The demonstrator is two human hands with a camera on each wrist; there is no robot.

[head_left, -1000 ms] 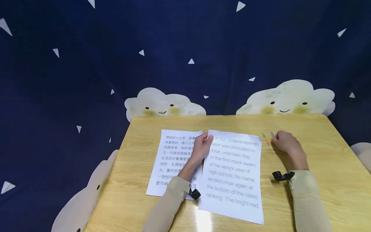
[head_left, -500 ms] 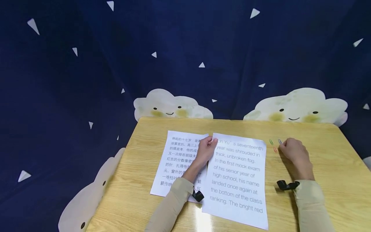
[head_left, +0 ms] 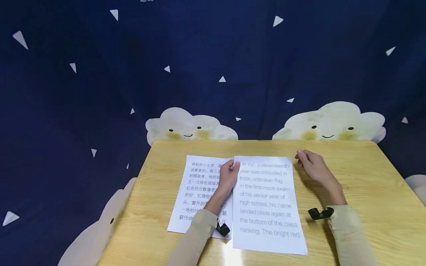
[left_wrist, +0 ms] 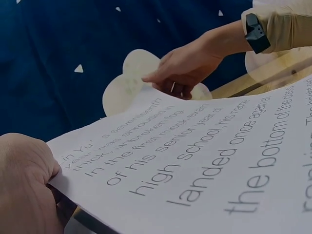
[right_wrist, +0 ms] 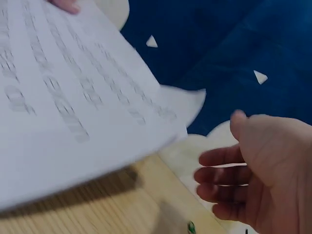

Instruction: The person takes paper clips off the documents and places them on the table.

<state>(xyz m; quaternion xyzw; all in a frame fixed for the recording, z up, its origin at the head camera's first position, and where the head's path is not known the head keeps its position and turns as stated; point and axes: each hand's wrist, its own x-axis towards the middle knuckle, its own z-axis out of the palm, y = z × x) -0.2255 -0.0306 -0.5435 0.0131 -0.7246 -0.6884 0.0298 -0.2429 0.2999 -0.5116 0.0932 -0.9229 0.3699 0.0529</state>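
Note:
My left hand (head_left: 227, 175) pinches the upper left corner of a printed English sheet (head_left: 266, 207), thumb on top. The sheet is lifted off the table at its upper end, as the right wrist view shows. Behind its upper right corner, a second paper corner (right_wrist: 187, 100) sticks out. My right hand (head_left: 314, 166) hovers just beyond the sheet's upper right corner, fingers loosely bent and thumb apart, nothing between them. Below this hand in the right wrist view, a green paper clip (right_wrist: 191, 227) lies on the table.
A sheet with Chinese print (head_left: 199, 188) lies flat at the left, partly covered by my left forearm. The wooden table (head_left: 376, 192) extends to the right. A dark blue curtain (head_left: 213, 48) with white clouds hangs behind the table's back edge.
My right hand has left the spot beside the green, blue and red paper clips, moved left to the sheet's corner and loosened its fingers. The left hand keeps its pinch.

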